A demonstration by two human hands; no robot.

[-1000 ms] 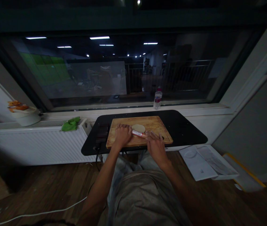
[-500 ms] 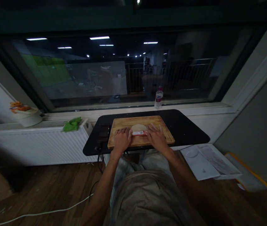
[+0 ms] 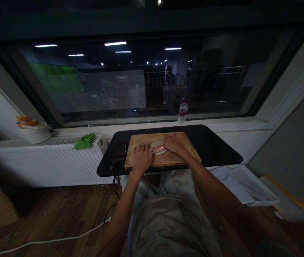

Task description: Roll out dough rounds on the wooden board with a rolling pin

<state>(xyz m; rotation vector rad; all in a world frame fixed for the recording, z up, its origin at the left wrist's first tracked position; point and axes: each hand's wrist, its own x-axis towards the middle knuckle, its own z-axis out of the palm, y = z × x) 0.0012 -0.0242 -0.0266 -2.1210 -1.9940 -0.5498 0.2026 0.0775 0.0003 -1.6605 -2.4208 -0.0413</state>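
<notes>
Brown fabric (image 3: 170, 225) is filling the near foreground. Ahead, the left hand (image 3: 142, 157) and right hand (image 3: 174, 145) are covering opposite ends of a reddish rod (image 3: 158, 148), fingers extended; whether they are gripping it, I cannot tell. The rod is lying across a pale dough disc (image 3: 156, 144) on a wooden board (image 3: 139, 138), which is resting on the black worktop (image 3: 218, 153). Beyond, a bottle (image 3: 183, 112) is standing on the windowsill (image 3: 221, 125).

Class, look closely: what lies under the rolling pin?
A pale, flat disc, apparently dough, shows on both sides of the rolling pin, on the wooden board. The strip directly beneath the pin is covered.
</notes>
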